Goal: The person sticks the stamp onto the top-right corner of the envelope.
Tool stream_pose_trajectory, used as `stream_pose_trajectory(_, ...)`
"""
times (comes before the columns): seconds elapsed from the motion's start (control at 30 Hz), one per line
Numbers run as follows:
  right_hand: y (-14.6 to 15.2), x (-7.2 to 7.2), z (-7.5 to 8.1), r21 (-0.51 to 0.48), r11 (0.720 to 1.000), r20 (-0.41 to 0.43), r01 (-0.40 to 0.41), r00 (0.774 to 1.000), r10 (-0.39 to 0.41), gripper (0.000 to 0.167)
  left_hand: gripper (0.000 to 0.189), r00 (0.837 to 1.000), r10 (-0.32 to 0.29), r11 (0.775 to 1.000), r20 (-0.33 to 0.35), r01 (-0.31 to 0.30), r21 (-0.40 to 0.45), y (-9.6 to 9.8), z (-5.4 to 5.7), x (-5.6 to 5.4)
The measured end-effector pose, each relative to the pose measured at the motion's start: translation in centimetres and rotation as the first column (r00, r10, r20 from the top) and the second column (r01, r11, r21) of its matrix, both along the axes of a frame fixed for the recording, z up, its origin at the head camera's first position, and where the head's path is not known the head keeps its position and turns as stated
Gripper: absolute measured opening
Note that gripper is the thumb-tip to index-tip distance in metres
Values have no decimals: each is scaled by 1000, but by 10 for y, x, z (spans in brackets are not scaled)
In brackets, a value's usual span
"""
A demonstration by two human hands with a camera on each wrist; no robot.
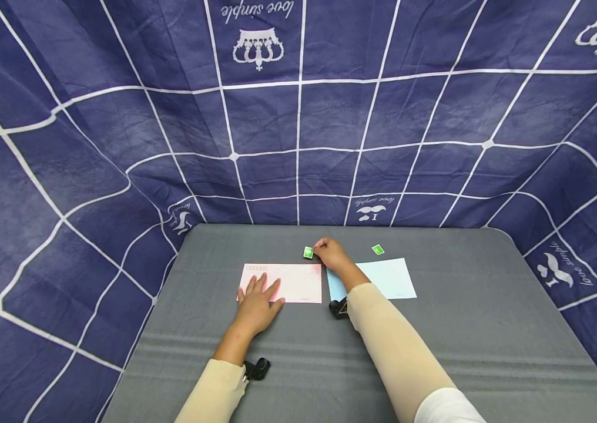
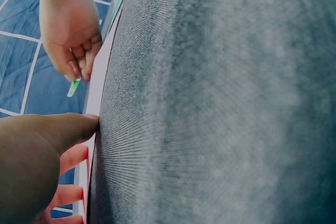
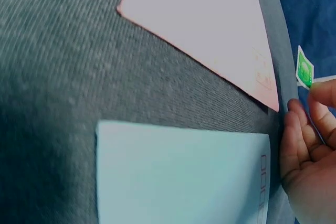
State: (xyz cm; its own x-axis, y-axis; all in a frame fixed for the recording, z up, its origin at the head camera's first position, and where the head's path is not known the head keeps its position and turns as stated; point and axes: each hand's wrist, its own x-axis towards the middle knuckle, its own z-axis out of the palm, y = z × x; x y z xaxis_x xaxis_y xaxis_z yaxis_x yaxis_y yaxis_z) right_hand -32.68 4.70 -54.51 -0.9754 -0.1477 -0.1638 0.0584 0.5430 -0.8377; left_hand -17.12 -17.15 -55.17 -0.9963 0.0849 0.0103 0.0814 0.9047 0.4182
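Extending both arms (image 1: 395, 343) fwd; resting L hand (image 1: 254, 308) palm-down w/ fingers (image 1: 260, 285) spread; pinching w/ fingertips (image 1: 321, 242) of R hand (image 1: 332, 254), held farther fwd.

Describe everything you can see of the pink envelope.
The pink envelope is a flat, paper-looking rectangle on the grey table, beside but not touching the light-blue envelope. Along its far edge: small red boxes at left, a reddish mark at right. The left hand rests on its left part, fingers spread.
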Motion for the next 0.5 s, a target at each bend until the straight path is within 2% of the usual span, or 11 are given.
stream_pose_trajectory(0.23,3,1,4,-64,998,21,20,1000,-19,17,53,1000,-3,1000,-3,3,-10,0,-2,-1)
stream_pose_trajectory(0.5,3,4,11,-67,998,-25,13,1000,-15,17,53,1000,-5,1000,-13,5,-2,0,-2,0)
